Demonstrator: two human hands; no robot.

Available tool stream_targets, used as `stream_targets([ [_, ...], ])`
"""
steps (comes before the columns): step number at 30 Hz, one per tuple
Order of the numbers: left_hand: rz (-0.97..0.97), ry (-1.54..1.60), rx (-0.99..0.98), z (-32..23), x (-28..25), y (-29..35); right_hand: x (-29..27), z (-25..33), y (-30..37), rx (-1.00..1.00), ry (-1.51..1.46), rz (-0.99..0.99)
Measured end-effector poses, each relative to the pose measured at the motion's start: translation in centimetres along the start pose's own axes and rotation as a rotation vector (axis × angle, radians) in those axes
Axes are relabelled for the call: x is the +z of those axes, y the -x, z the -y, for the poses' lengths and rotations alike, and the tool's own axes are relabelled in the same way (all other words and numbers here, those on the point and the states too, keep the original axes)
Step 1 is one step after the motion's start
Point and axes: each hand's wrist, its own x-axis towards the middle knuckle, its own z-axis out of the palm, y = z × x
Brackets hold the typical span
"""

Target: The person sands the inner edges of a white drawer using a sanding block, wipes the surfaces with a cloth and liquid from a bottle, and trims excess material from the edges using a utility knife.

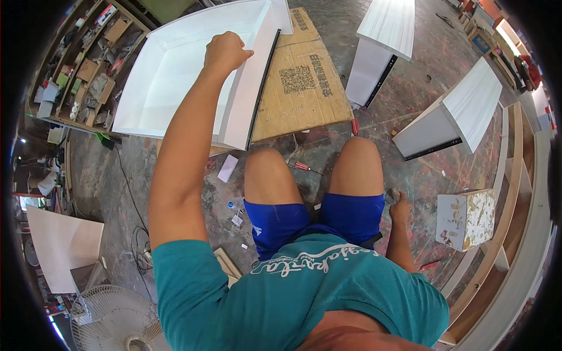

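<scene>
A white drawer (170, 82) was at the upper left, ahead of the person, its hollow inside facing up. A black rail (263, 90) ran along its right side, and part of the drawer lay over a brown cardboard sheet (293, 111). The left hand (227, 54) was over the drawer near that railed side, its fingers curled and its thumb pointing right; I could not tell whether the fingers pinched the wall or only rested there.

The right hand (400, 209) was low beside the right thigh, well apart from the drawer, its fingers bent at a small greyish object (394, 196). I could not tell what the object was or how firmly it was held.

A red-handled screwdriver (300, 165) lay on the stained floor (415, 237) between the knees, and a pale flat piece (228, 168) lay left of the left knee. Beyond the cardboard, to the right, stood a second white drawer (385, 26), with a third white drawer (474, 99) nearer, both with black rails.

Farther out were a worn box (451, 219) and a long wooden frame (515, 175) on the right, and a crowded shelf (73, 123), a plywood board (64, 245) and a fan (117, 322) on the left.
</scene>
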Motion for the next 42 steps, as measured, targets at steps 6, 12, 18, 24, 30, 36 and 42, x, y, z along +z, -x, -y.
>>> stream_targets([
  [6, 0.069, -0.129, -0.064, -1.7, 0.3, 1.2, -0.4, 1.2, -0.3, -0.021, 0.043, 0.003],
  [12, -0.081, -0.152, -0.047, -2.3, 0.4, 2.9, -0.6, 1.8, -0.3, -0.002, 0.075, 0.089],
  [18, -0.139, -0.127, -0.044, -2.3, 1.5, 3.7, 0.6, 0.9, -0.2, -0.024, 0.124, 0.067],
  [24, -0.008, -0.094, -0.127, -1.2, 2.7, 6.1, 2.2, 1.3, -0.1, -0.116, 0.121, 0.154],
  [30, -0.094, -0.194, 0.026, 0.5, 6.9, 5.5, 13.2, -5.9, -4.5, -0.486, 0.121, 0.204],
  [36, -0.093, -0.155, 0.065, 1.4, 4.4, 10.1, 15.3, -6.7, -4.9, -0.478, -0.016, 0.023],
  [42, 0.014, -0.132, 0.188, 4.0, 1.7, 14.4, 14.6, -7.4, -4.0, -0.411, 0.09, 0.065],
])
